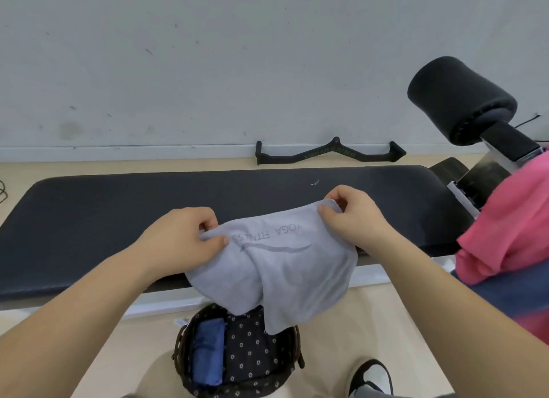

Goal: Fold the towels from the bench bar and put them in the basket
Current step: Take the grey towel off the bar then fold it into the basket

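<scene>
A light grey towel (285, 267) with dark lettering hangs from both my hands over the near edge of the black bench pad (118, 219). My left hand (184, 237) pinches its upper left corner. My right hand (353, 216) pinches its upper right corner. The towel's lower part droops over the dark wicker basket (181, 353) on the floor below. That basket has a flower-print lining, and a folded blue towel (208, 353) lies in its left side. A pink towel (511, 225) hangs at the right by the bench bar (502, 142).
A black foam roller pad (457, 97) sticks up at the bench's right end. A black cable handle (329, 154) lies on the floor against the white wall. A dark blue cloth (514, 296) shows under the pink towel. A black and white shoe (374, 377) stands right of the basket.
</scene>
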The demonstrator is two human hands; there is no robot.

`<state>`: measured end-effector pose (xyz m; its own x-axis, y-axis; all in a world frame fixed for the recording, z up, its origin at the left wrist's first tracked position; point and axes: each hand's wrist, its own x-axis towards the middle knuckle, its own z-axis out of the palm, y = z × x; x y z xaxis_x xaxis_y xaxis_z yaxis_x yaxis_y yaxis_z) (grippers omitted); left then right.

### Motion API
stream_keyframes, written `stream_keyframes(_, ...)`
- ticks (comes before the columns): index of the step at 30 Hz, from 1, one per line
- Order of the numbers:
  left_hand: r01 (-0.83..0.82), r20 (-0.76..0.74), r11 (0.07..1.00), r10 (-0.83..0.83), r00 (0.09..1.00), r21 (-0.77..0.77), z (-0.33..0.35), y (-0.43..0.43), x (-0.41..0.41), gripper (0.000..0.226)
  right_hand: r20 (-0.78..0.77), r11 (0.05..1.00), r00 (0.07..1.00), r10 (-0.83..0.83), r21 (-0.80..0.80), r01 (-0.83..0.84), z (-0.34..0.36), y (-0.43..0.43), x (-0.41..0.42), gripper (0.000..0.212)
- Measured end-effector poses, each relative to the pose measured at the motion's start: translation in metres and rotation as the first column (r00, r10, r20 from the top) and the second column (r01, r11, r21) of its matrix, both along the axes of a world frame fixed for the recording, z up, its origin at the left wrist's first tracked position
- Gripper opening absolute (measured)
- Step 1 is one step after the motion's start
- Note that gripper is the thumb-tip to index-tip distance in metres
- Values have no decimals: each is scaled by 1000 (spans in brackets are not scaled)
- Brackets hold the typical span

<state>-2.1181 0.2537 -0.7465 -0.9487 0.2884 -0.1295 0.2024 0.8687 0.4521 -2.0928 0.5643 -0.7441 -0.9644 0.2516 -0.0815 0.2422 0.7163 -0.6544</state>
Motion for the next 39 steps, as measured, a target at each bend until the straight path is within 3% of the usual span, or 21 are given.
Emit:
stream_keyframes(3,43,58,997,-46,997,62,3,-10,1,13,-36,996,999,23,-88,-26,11,4,5,5)
stream_keyframes(7,29,14,992,-31,999,122,3,-15,3,10,-71,976,990,126,-170,-136,24,11,18,5)
stream_keyframes(11,13,-45,987,-6,999,161,1,-14,5,11,-65,972,989,131,-189,-141,28,24,26,11)
stream_keyframes(18,20,-125,995,-8,992,94,-7,-13,8,14,138,988,980,145,-75,-136,20,33,35,9)
stream_keyframes(25,-52,-165,995,65,984,80,-12,-13,14,37,157,990,978,139,-8,-140,20,29,39,6)
stream_keyframes(30,-51,-77,983,66,995,179,4,-22,15,35,210,985,971,119,96,-141,23,33,39,7)
stream_keyframes(34,-15,-22,971,21,1000,239,15,-31,17,19,205,987,976,78,123,-105,22,31,39,4)
stream_keyframes(39,-44,47,959,33,998,278,17,-42,17,3,221,999,975,7,42,-17,26,29,42,8)
